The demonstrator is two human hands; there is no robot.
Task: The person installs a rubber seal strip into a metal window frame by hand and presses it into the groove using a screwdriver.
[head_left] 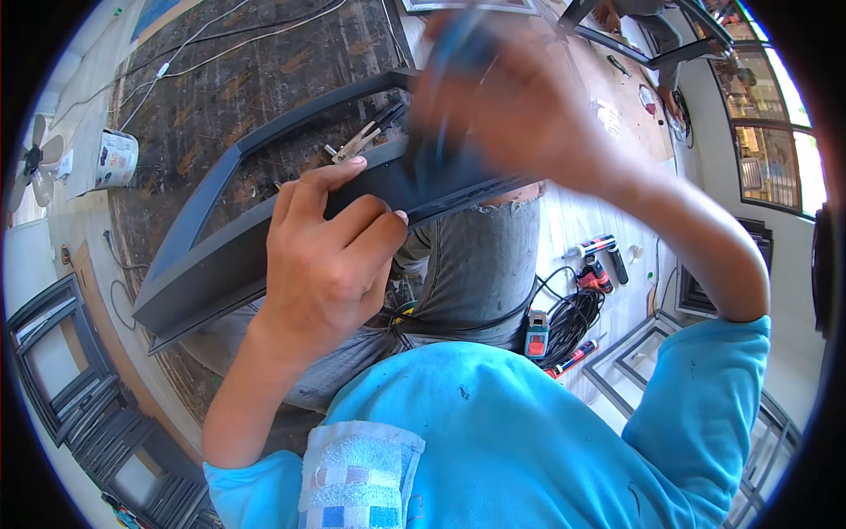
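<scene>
A dark grey metal frame point(203, 282) lies tilted across my lap and the workbench. My left hand point(326, 256) grips its near bar, fingers bent over the upper edge and thumb side toward me. Above the same bar my right hand point(520, 115) is smeared by motion. Its fingers are closed round something dark with blue on it, too blurred to name, whose lower part reaches the bar. Inside the frame's opening, pliers point(357, 141) lie on the bench.
The stained dark bench point(264, 62) carries loose cables. A white bucket point(117, 159) stands at left, near a fan point(35, 163). On the floor at right are sealant tubes point(589, 247) and a coiled black cable point(573, 322). Stacked dark frames point(97, 414) fill the lower left.
</scene>
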